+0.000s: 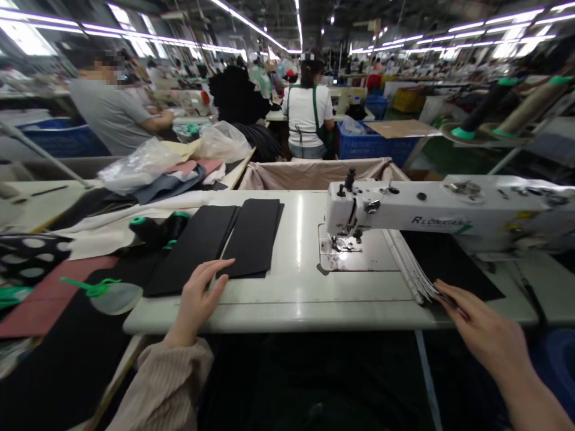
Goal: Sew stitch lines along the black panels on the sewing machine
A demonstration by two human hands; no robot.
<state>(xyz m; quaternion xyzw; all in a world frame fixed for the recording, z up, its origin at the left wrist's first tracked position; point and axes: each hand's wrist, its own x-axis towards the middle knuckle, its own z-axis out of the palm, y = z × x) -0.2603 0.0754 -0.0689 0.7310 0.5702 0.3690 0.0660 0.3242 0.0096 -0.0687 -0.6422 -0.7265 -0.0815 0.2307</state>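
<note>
Rows of workers are bending over long benches across a brightly lit garment factory, where a person in a white T-shirt with green apron straps [309,114] is standing beyond blue plastic crates [368,143]. In the foreground, a white sewing table [287,305] is carrying a white industrial sewing machine [431,209]. Two flat, matte black rectangular panels [256,236] are lying side by side left of the machine, with the open left hand [197,293] reaching them, fingers loosely spread and fingertips touching their lower edge. The right hand [480,323], fingers narrowly together, is resting at the corner of a fanned stack of thin, pale-edged sheets [406,263] on a black sheet [449,257]; whether it is pinching anything cannot be told. Black thread cones with green caps [157,230] are lying near the panels.
</note>
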